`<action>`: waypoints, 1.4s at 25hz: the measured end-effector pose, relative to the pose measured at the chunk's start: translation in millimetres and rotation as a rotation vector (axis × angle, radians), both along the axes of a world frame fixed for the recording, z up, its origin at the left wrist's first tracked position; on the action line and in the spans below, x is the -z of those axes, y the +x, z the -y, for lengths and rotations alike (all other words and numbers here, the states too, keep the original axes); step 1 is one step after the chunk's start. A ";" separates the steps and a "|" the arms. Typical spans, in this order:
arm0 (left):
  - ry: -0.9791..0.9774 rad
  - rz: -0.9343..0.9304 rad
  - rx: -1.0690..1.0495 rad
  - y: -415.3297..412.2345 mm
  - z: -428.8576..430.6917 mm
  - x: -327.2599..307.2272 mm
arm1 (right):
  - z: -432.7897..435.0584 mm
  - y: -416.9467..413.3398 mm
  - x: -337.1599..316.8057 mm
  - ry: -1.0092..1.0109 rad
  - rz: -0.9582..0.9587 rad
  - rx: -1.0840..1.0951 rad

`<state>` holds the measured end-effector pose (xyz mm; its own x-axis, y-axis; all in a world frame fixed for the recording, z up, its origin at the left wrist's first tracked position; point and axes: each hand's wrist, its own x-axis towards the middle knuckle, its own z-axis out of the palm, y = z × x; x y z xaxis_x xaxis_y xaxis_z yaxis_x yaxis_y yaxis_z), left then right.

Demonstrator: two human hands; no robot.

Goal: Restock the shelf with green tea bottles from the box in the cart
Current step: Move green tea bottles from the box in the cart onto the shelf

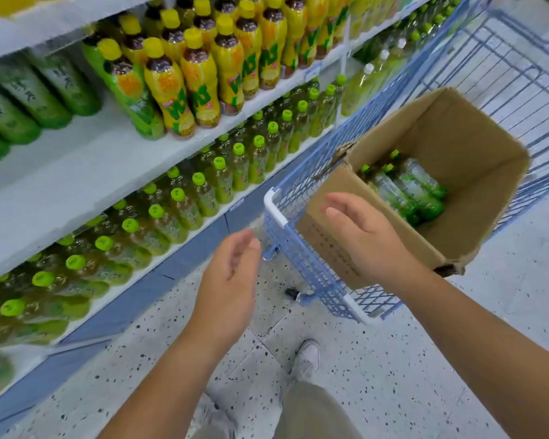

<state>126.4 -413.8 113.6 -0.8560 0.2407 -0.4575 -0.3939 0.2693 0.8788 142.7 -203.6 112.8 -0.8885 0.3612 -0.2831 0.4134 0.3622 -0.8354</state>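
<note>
An open cardboard box [476,172] stands in the blue wire cart [301,258] on the right. Several green tea bottles [409,191] with green caps lie at its bottom. My right hand [362,236] hovers with relaxed fingers over the box's near wall and holds nothing. My left hand [229,280] hangs empty above the floor, between the shelf and the cart's corner. The bottom shelf [184,248] on the left holds rows of green-capped tea bottles [159,217].
The upper shelf [86,172] carries yellow-capped bottles [197,74] and dark green bottles, with a bare stretch in front. A speckled floor [377,369] runs between shelf and cart. My shoe [305,359] stands near the cart's front wheel [295,294].
</note>
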 end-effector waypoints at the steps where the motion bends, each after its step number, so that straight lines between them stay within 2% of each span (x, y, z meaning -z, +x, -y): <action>1: 0.009 0.002 0.031 2.3 -29.8 -4.0 | -26.8 6.7 -3.0 -0.009 0.010 0.027; 8: 0.055 0.107 0.108 6.8 -204.6 -3.2 | -181.1 35.9 11.4 -0.042 0.029 0.167; 14: 0.027 0.252 0.127 -9.8 -306.2 18.3 | -263.1 32.9 40.1 0.029 0.217 0.149; 17: -0.079 0.280 0.095 -40.6 -353.5 46.8 | -297.4 16.8 61.2 0.119 0.318 0.110; 21: -0.205 0.456 0.081 -78.7 -393.9 86.0 | -333.7 -12.8 87.9 0.197 0.473 0.022; 25: -0.446 0.514 0.112 -98.8 -411.9 143.8 | -368.7 -40.9 122.1 0.210 0.607 -0.053; 28: -0.688 0.567 0.058 -97.7 -416.8 178.2 | -401.1 -54.6 153.7 0.231 0.704 -0.081; 30: -0.781 0.618 -0.006 -90.7 -417.2 196.1 | -422.0 -63.8 175.2 0.299 0.736 -0.132; 33: -0.914 0.580 0.058 -85.0 -417.9 227.9 | -441.2 -88.1 195.8 0.348 0.805 -0.189; 35: -0.925 0.573 0.016 -82.8 -417.2 236.8 | -448.6 -98.8 209.1 0.383 0.852 -0.218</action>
